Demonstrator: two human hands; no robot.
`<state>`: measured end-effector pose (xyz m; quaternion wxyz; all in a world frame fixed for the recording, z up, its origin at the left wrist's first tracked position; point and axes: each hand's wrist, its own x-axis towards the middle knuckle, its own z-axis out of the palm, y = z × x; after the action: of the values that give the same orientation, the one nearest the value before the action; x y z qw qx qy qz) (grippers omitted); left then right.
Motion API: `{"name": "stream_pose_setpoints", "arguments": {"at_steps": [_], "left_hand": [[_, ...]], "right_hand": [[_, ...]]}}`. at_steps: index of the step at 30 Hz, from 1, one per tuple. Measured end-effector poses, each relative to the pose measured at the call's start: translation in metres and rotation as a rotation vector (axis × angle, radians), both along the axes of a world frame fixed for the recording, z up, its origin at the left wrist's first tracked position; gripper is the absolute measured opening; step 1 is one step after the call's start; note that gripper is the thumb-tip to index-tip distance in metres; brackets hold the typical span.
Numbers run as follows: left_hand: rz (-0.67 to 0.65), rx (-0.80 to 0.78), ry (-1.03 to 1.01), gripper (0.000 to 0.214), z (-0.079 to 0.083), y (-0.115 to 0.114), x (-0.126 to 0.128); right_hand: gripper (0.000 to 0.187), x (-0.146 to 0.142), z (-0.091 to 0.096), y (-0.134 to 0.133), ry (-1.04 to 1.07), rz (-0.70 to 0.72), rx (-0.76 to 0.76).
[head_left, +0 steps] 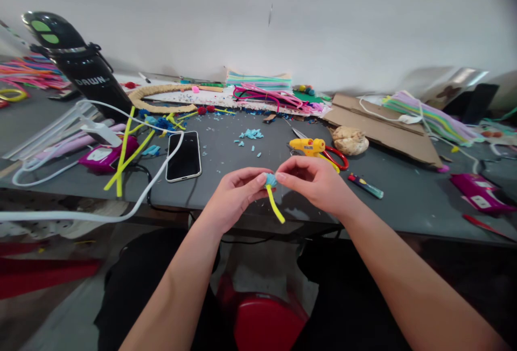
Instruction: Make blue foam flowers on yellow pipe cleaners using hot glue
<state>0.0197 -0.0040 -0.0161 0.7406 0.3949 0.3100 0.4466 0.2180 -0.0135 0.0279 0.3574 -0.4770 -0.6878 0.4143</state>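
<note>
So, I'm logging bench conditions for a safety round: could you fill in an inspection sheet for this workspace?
Surface: grey table, scattered with light blue scraps.
Work in hand: small blue piece with a yellow stem hanging down.
Clutter: phone, black bottle, yellow glue gun beside red-handled scissors.
Hands: left hand pinches the blue piece between its fingers; right hand has its fingers at the piece's edge, grip unclear.
Cables: white cable loops across the phone's corner and leaves the picture at left.
Surroundings: pale wall behind, red stool below; co-workers, nothing seen.
</note>
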Motion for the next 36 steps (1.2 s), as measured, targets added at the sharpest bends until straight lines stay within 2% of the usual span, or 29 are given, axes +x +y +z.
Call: {"name": "stream_pose_setpoints", "arguments": {"at_steps": [5,14,27,32,34,36], "left_hand": [[0.003,-0.046,0.002,0.030,0.001,0.000,0.000],[-0.004,-0.114,-0.025,0.023,0.000,0.001,0.001],[0.005,-0.144,0.058,0.023,0.003,0.001,0.005],[0.031,-0.123,0.002,0.020,0.003,0.002,0.001],[0.035,-0.122,-0.031,0.020,0.003,0.002,-0.001],[0.048,-0.132,-0.072,0.020,0.003,0.003,-0.003]], "right_hand": [[0.025,0.005,-0.002,0.002,-0.001,-0.008,0.039],[0.024,-0.001,-0.004,0.000,-0.106,0.039,0.191],[0.022,-0.003,-0.007,0.001,-0.135,0.030,0.196],[0.028,0.001,-0.005,0.004,-0.104,-0.002,0.077],[0.032,0.003,-0.008,0.004,-0.008,0.053,-0.059],[0.045,0.001,-0.013,0.004,0.133,0.152,-0.226]]}}
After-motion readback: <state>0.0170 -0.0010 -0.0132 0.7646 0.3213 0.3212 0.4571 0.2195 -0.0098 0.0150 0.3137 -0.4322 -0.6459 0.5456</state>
